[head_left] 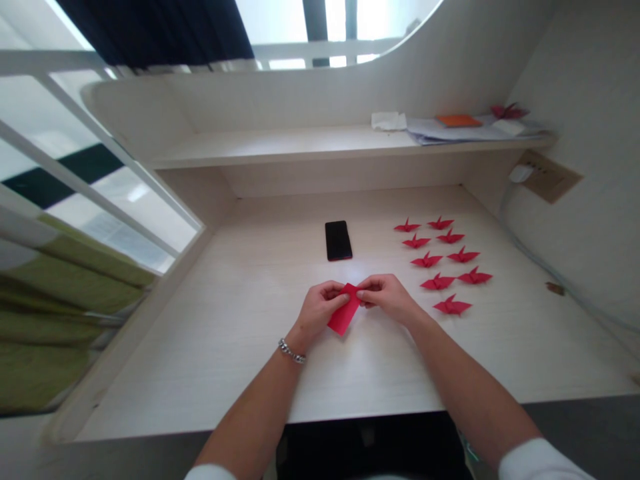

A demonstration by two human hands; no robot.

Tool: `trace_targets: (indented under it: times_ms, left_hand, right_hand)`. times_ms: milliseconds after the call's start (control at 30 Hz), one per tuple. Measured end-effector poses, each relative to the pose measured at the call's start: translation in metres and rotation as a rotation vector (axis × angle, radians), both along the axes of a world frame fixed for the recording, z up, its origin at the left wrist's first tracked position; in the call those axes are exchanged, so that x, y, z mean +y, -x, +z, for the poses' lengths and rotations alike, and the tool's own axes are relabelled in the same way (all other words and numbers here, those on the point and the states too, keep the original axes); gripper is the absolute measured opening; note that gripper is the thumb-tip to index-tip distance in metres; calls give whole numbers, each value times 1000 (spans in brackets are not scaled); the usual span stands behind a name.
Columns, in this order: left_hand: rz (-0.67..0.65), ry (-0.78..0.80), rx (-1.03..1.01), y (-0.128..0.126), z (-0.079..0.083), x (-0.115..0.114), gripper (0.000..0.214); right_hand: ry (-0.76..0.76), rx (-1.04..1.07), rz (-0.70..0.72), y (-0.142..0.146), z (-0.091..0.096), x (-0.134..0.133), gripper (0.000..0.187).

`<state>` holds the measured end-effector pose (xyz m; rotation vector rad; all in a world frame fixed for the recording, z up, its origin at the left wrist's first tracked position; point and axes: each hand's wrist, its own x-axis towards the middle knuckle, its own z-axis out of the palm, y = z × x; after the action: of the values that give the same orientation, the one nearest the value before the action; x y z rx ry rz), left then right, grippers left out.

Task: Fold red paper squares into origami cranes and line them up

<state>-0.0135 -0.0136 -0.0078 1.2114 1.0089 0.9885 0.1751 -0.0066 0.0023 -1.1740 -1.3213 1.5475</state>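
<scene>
A small piece of red origami paper (344,319), folded into a narrow rectangle, is held over the middle of the desk. My left hand (323,308) pinches its upper left side, thumb on top. At the upper right corner, the thumb and fingers of my right hand (387,297) close on the same paper. To the right of my hands stand several folded red paper cranes (438,282) in two rough columns. Beyond my hands lies a black phone (339,241), screen up.
The pale desk (200,347) has a raised shelf (280,143) along its back. On that shelf are papers (430,131), an orange pad (459,121), a crumpled tissue (389,121) and a darker red crane (509,111). A cable (535,257) runs down the right wall.
</scene>
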Motion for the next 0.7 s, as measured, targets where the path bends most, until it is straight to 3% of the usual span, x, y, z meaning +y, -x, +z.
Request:
trace_targets:
  times_ms: [233, 467, 700]
  left_hand:
    - [79, 15, -57, -1, 4, -1, 22]
    - [47, 40, -102, 2, 11, -4, 19]
    - [27, -41, -7, 2, 10, -4, 22]
  right_hand:
    - [62, 120, 28, -6, 6, -1, 30]
    - [115, 246, 53, -9, 6, -1, 29]
    - [61, 175, -1, -7, 8, -1, 26]
